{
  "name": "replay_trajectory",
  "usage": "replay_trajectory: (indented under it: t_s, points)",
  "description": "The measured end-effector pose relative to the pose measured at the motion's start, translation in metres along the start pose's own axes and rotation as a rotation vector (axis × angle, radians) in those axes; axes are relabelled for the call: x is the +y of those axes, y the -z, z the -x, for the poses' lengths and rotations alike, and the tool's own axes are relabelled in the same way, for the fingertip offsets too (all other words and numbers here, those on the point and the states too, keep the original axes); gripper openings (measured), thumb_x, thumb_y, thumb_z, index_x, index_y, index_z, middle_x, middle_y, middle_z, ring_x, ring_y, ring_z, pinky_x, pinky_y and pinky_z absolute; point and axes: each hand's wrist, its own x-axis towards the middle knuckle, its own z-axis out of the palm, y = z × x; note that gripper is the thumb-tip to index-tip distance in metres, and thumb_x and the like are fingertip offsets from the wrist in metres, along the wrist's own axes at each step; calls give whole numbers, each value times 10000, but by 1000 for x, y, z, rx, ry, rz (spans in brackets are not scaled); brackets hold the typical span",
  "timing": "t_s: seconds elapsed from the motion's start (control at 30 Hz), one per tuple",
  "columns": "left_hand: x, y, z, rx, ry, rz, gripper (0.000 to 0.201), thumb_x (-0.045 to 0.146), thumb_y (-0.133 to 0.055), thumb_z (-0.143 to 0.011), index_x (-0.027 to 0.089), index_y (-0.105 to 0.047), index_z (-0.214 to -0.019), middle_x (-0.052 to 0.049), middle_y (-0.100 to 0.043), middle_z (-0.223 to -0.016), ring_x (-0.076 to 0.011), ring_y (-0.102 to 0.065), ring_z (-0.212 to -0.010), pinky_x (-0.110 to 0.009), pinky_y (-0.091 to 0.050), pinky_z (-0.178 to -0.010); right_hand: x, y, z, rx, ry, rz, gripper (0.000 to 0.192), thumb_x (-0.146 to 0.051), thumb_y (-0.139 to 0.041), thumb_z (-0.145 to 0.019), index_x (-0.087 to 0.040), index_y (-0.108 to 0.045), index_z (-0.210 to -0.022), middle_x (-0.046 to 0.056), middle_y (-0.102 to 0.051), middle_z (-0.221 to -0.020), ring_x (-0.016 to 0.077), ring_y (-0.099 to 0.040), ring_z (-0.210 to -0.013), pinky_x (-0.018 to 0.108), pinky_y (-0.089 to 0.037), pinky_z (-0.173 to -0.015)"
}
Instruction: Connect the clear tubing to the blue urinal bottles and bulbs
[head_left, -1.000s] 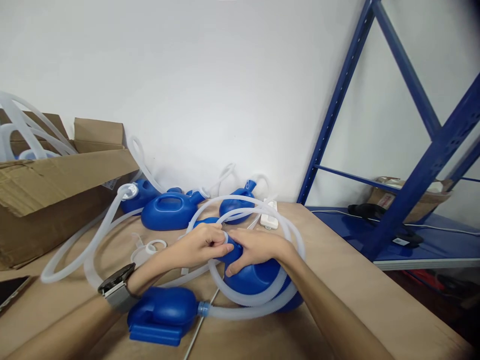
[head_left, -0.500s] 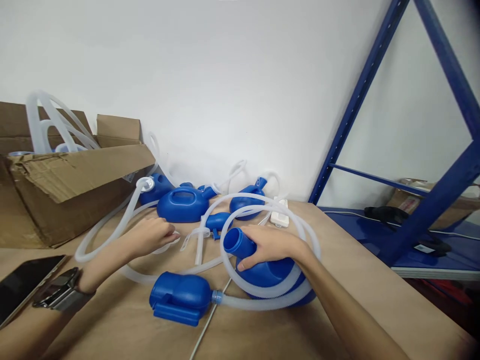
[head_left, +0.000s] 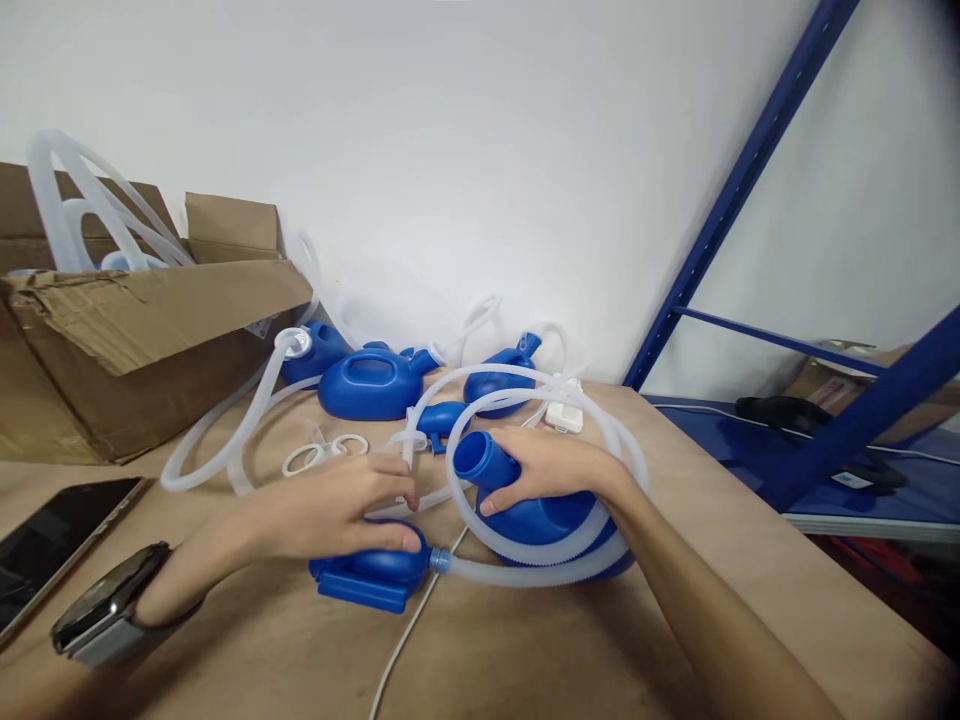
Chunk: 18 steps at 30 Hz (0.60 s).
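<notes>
Watch: a wristwatch (head_left: 101,612) sits on the left forearm at the lower left of the frame, beside a dark phone (head_left: 52,540) lying flat on the brown table (head_left: 750,600).
Left hand: the left hand (head_left: 341,510) lies palm down, fingers loosely spread and slightly curled, on top of a small blue flat container (head_left: 371,575) in the lower middle; it presses or rests on it rather than closing round it, and the fingertips reach the container's right end.
Hose: a clear ribbed hose (head_left: 540,570) joins that container's right end and loops around the bigger blue bottle in the centre.
Right hand: the right hand (head_left: 544,465) is closed over the neck of the blue bottle (head_left: 540,520), thumb below and fingers over the top, just behind the open round mouth, which points to the upper left.
Rings: two clear plastic rings (head_left: 322,455) lie on the table just beyond the left hand.
Farther back: more blue bottles (head_left: 371,385) with thin tubes lie against the white wall; a white adapter (head_left: 564,415) sits right of them.
Box: an open cardboard box (head_left: 135,340) at the upper left holds coiled clear hoses.
Shelf: a blue metal rack (head_left: 757,160) stands at the right.
Change: half a second ago the left hand was farther back by the rings; now it has come forward onto the flat container. The right hand keeps the same grip on the bottle neck.
</notes>
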Motion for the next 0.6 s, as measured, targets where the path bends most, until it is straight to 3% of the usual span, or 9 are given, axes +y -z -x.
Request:
replay_trajectory:
  t_s: [0.13, 0.23, 0.33, 0.4, 0.47, 0.53, 0.6]
  points:
    - [6, -15, 8, -45, -66, -67, 745, 823, -509, -611, 315, -683, -1127, 37, -659, -1196, 41, -567, -1023, -62, -380, -854, -6, 1, 2, -12, -28, 1, 604, -565, -780, -779, -218, -634, -1252, 48, -665, -1275, 275, -624, -1147, 344, -448, -978]
    - [-3, -29, 10, -66, -78, -114, 921, 875, -557, -507, 347, -608, -1260, 32, -618, -1326, 0, -602, -1114, -68, -458, -940, -6, 2, 4, -23, -86, 14, 732, -633, -765, -762, -220, -590, -1340, 76, -654, -1309, 312, -622, -1167, 384, -455, -990]
    - [-12, -38, 11, -60, -133, -118, 1034, 900, -587, -434, 346, -581, -1306, 23, -612, -1353, -14, -610, -1172, -64, -499, -1030, -1, 2, 7, -10, -124, -9, 1071, -660, -791, -716, -224, -326, -1576, 134, -555, -1452, 346, -563, -1282, 425, -441, -1046]
    - [-14, -39, 12, -68, -105, -115, 1033, 895, -599, -434, 385, -549, -1331, 44, -628, -1331, -7, -612, -1168, -55, -505, -1044, -1, 3, 10, 68, -73, -52, 1215, -649, -812, -703, -234, -149, -1632, 139, -480, -1523, 324, -506, -1355, 420, -423, -1089]
    - [-13, -35, 13, -67, -20, -111, 1001, 874, -615, -458, 434, -508, -1350, 67, -629, -1326, -3, -613, -1159, -52, -504, -1029, -9, 4, 14, 236, 41, -57, 1105, -621, -795, -753, -242, -207, -1607, 122, -450, -1542, 282, -470, -1388, 401, -399, -1123]
    - [-11, -27, 14, -24, 61, -99, 952, 851, -624, -489, 456, -501, -1346, 81, -605, -1362, -10, -604, -1190, -50, -497, -1021, -26, 4, 20, 437, 170, -2, 746, -555, -728, -864, -225, -436, -1465, 101, -505, -1482, 241, -492, -1353, 377, -399, -1118]
    - [-9, -17, 17, 38, 87, -82, 907, 833, -629, -509, 446, -532, -1323, 90, -586, -1389, -17, -589, -1229, -41, -485, -1007, -47, -2, 25, 557, 284, 98, 401, -495, -639, -956, -199, -603, -1224, 77, -632, -1286, 207, -582, -1201, 347, -446, -1036]
